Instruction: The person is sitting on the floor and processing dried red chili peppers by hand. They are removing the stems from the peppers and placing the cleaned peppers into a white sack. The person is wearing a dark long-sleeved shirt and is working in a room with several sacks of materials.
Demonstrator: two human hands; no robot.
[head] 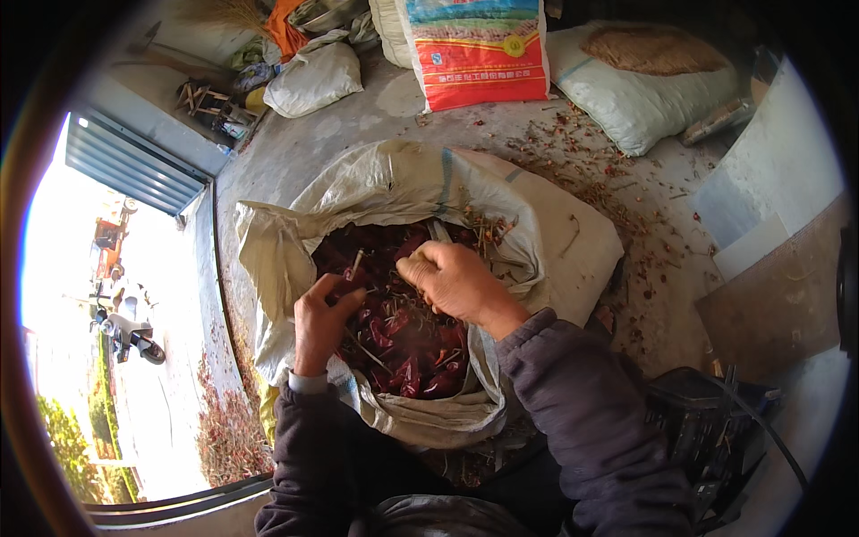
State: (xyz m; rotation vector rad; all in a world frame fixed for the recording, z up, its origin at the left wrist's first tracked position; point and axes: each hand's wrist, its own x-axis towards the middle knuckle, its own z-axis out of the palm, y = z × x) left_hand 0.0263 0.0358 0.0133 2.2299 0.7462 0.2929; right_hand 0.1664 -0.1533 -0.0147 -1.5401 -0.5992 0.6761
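Observation:
An open woven sack (429,406) with its rim rolled down stands before me, filled with dried red chili peppers (406,372). At the left of its mouth, my left hand (325,319) grips a dark red chili pepper (349,280) between thumb and fingers, its pale stem pointing up. My right hand (456,278) is over the peppers with thumb and fingers curled together. Whether anything is pinched inside them is hidden. Loose stems (488,227) lie on the sack's folded rim, at the far right of the opening.
Stems and pepper scraps (604,174) litter the concrete floor. Beyond stand a red printed sack (480,67), a small white sack (315,77) and a full pale sack (637,101). A black crate (698,409) sits at right. The open doorway at left shows a scooter (131,335).

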